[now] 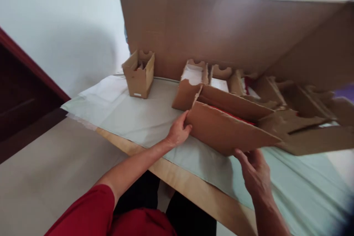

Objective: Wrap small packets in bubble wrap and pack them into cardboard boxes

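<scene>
cardboard box [224, 129] sits tilted near the front edge of the table [193, 188], open side up, on the pale cloth [132, 114] that covers the wood; something red [235, 117] peeks over its inner wall; left hand [178, 132] is clamped round the box's left end, thumb on the near face and fingers wrapped behind the corner; right hand [256, 175] has its fingers curled up under the bottom right edge, touching it, but i can't tell if it's really pinching or just propping; one hand at each end looks to me like the way to stop a long floppy box sagging; behind it a row of small boxes [193, 81] lines up against a big cardboard sheet [210, 29] standing like a back wall; one lone small box [139, 73] stands apart, off to the left
</scene>
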`<state>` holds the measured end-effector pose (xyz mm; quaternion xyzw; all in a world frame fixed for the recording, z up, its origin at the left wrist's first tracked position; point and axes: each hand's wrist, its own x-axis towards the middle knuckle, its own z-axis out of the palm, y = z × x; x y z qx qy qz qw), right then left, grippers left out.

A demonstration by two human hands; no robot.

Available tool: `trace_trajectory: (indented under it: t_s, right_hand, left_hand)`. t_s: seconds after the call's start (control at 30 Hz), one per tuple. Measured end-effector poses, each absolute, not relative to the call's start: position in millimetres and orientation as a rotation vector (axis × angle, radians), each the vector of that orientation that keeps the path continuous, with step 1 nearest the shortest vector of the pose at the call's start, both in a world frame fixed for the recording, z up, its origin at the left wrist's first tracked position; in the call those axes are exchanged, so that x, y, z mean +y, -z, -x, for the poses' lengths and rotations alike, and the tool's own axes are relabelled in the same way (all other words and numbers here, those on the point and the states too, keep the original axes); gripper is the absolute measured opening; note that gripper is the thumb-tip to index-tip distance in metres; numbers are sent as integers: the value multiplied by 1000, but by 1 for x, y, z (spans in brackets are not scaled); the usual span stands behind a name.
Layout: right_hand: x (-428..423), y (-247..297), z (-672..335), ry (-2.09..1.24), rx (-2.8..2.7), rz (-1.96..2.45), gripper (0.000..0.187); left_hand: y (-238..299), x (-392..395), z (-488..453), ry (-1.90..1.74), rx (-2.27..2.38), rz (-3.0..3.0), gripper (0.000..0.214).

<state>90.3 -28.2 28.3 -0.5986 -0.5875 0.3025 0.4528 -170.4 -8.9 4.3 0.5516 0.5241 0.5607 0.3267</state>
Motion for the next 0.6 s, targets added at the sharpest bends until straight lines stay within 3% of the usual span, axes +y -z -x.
trace_trajectory:
  t_s: [0.17,0.37,0.6]
  right_hand:
    - [-40,-6,-88,-726,-1456,1710,45]
    - [-43,-12,-84,-729,-1458,1874,51]
    - [-44,-16,-79,-609,-1495,1951,41]
  left_hand:
    - [13,-37,211,-1456,1545,-1664,61]
    - [4,-88,368,-1152,2386,-1673,38]
    - [-28,-87,514,-835,2743,-1562,42]
